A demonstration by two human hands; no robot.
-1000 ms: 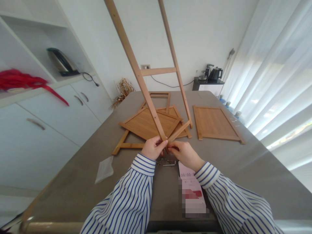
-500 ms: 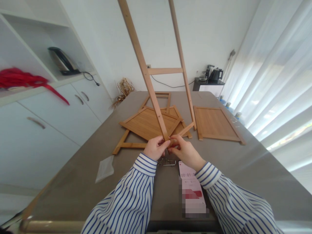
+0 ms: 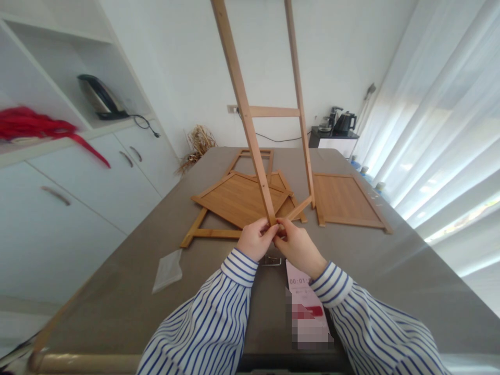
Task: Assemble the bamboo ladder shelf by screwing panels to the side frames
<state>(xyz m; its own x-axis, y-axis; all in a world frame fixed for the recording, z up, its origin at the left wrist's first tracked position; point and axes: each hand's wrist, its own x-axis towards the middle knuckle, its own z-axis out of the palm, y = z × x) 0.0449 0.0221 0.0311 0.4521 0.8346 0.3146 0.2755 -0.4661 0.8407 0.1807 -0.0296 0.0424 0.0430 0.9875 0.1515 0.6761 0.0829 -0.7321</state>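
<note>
A tall wooden frame (image 3: 254, 143) with two long rails and crossbars stands upright on the table, leaning slightly left. My left hand (image 3: 258, 239) is closed round the bottom end of its near rail. Against the same end my right hand (image 3: 299, 247) is pinched, thumb and finger together; whatever lies between them is too small and hidden to make out. Just below my hands, an L-shaped hex key (image 3: 273, 264) and a few small metal screws lie on the table, partly covered. A phone (image 3: 307, 307) showing a timer lies under my right wrist.
Wooden panels (image 3: 238, 198) and another wooden frame (image 3: 189, 237) are stacked behind my hands. One more panel (image 3: 349, 200) lies at the right. A clear plastic bag (image 3: 167, 271) rests on the table (image 3: 117, 307) at the left. Cabinets (image 3: 86, 192) flank the left side.
The upright frame has tilted closer to vertical, its top moving right. Both hands have shifted slightly right and pressed closer together at the rail's end.
</note>
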